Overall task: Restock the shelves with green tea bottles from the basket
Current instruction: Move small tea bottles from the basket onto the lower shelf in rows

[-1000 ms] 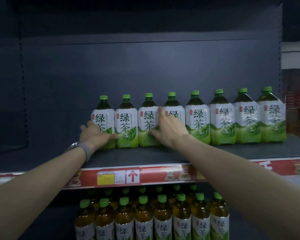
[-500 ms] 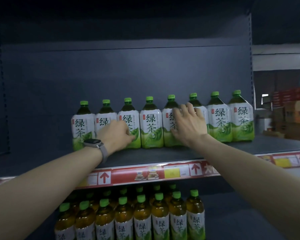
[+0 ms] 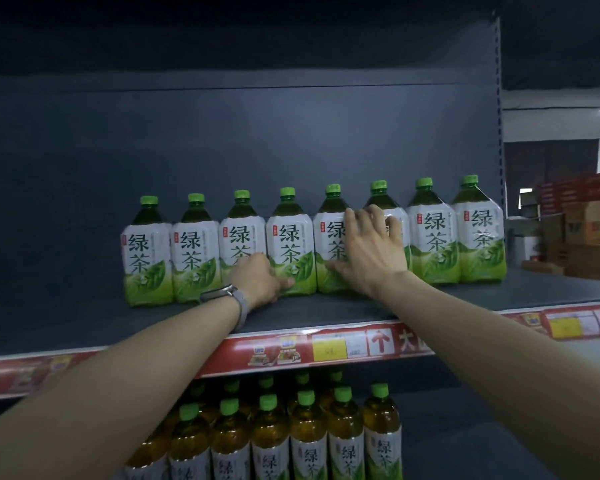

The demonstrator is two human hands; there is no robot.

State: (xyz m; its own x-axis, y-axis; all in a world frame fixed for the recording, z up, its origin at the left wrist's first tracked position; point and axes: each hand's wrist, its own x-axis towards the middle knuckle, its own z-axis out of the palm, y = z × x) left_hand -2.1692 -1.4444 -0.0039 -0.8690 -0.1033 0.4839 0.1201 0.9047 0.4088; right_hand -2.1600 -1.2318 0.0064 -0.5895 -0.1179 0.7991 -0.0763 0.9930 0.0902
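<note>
1. Amber tea bottles (image 3: pixel 308 441) stood on the lower shelf, under the red price strip (image 3: pixel 278 353)
2. Left hand (image 3: pixel 258 280), wristwatch (image 3: pixel 222 293) behind it, touched the third and fourth green tea bottles (image 3: pixel 433 237) at their bases; grip hidden, cannot tell
3. Right hand (image 3: pixel 371 251) pressed flat, fingers spread, on the fifth and sixth
4. All eight stood upright, touching, back from the upper shelf's (image 3: pixel 111 323) front edge

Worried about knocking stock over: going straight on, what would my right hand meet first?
The right hand lies on the fifth bottle and sixth bottle from the left, so those first; depth behind is unclear.
</note>
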